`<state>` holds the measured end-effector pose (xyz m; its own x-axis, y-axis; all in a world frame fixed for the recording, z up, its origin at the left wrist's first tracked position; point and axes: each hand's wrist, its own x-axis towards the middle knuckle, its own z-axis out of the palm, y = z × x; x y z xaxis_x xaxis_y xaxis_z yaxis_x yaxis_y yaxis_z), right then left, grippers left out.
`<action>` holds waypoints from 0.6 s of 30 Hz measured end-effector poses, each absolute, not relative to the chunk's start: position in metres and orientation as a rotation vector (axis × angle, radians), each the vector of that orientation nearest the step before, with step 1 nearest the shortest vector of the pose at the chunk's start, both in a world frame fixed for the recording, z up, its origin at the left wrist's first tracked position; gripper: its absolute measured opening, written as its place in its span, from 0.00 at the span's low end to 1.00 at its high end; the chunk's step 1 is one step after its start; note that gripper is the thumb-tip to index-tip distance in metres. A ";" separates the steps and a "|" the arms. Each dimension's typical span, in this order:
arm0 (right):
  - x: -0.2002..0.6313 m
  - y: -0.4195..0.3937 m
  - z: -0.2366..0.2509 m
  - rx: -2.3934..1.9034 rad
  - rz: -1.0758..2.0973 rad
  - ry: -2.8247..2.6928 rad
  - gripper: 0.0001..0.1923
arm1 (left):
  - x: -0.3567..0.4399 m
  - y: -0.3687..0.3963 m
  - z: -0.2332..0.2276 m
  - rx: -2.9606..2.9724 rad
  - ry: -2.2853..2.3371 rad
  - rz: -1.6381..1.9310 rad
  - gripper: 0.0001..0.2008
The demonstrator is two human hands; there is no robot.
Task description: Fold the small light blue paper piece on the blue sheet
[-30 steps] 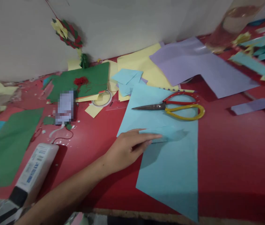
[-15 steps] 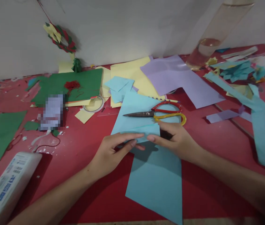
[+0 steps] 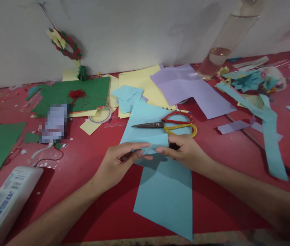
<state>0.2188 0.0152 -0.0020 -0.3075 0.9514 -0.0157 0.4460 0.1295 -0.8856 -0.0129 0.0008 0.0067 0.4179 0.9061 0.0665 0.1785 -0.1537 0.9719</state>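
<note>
Between my two hands is a small folded piece of light blue paper (image 3: 157, 139), held a little above the table. My left hand (image 3: 120, 160) pinches its left end between thumb and fingers. At its right end, my right hand (image 3: 186, 150) grips it with the thumb along the near edge. Beneath lies a larger light blue sheet (image 3: 165, 194), with another blue sheet (image 3: 137, 114) farther back. Scissors (image 3: 164, 124) with one red and one yellow handle rest on that back sheet, just beyond my fingers, blades pointing left.
Purple paper (image 3: 186, 83), yellow sheets (image 3: 134, 80) and green paper (image 3: 93, 89) lie at the back. On the left are a phone (image 3: 55, 123) and a white power strip (image 3: 11, 198). Blue strips (image 3: 273, 147) lie right, near a leaning clear container (image 3: 216, 51) of liquid.
The view has shifted slightly, so most things appear a little farther left. Both hands keep hold of the folded blue paper, with little change in their grip.
</note>
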 end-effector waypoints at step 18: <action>0.226 0.017 -0.004 -1.270 1.189 -1.805 0.32 | -0.013 0.003 0.004 1.516 0.922 0.793 0.11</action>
<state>0.2257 0.0166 -0.0039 -0.3421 0.9396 -0.0074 0.3776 0.1303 -0.9168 -0.0127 0.0028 0.0045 0.4661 0.8847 -0.0081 0.1246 -0.0566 0.9906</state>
